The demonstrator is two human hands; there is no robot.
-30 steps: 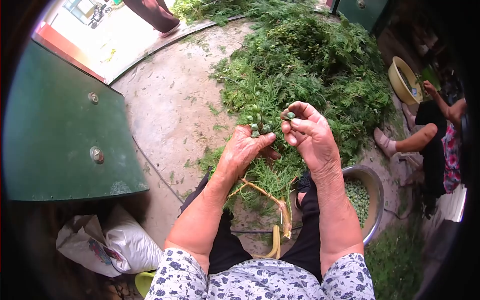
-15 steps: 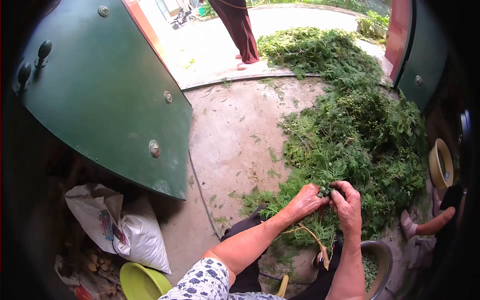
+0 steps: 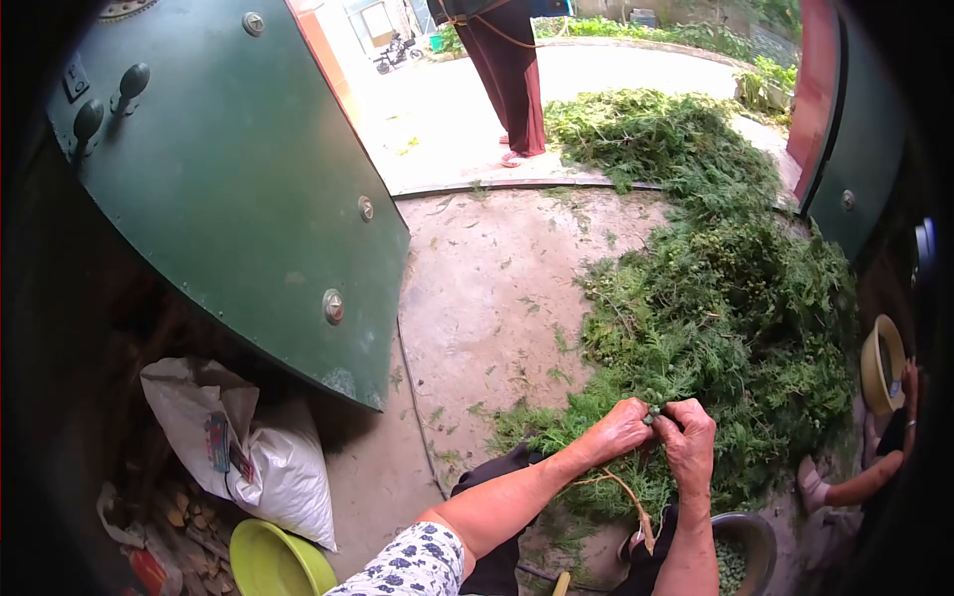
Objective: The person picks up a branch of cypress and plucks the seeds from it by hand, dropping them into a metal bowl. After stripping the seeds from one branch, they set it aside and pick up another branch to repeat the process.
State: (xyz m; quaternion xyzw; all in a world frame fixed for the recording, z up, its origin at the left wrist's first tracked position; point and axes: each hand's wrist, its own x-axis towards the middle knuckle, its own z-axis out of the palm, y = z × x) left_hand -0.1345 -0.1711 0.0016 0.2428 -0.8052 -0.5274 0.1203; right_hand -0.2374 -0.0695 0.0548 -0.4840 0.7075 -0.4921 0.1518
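My left hand point(image 3: 620, 427) and my right hand point(image 3: 688, 439) are close together over the near edge of a heap of green conifer branches point(image 3: 725, 308). Between their fingertips is a small conifer sprig point(image 3: 653, 411) with pale green cones; both hands pinch it, and the fingers cover much of it. Below my right forearm is a metal basin point(image 3: 767, 544) partly filled with green cones point(image 3: 730, 568). A bare, curved brown stem point(image 3: 636, 502) shows between my forearms.
A green metal door point(image 3: 248, 199) stands at the left. Below it are a white sack point(image 3: 288, 477), a yellow-green basin point(image 3: 323, 571) and chopped wood point(image 3: 189, 517). Another person's legs point(image 3: 512, 89) are at the threshold. At right are a tan basin point(image 3: 872, 372) and a seated person's arm point(image 3: 874, 482).
The view has tilted up, so the scene sits lower. My hands remain together on the sprig, with less of it showing. At the right edge, the seated person's hand now shows near the tan basin.
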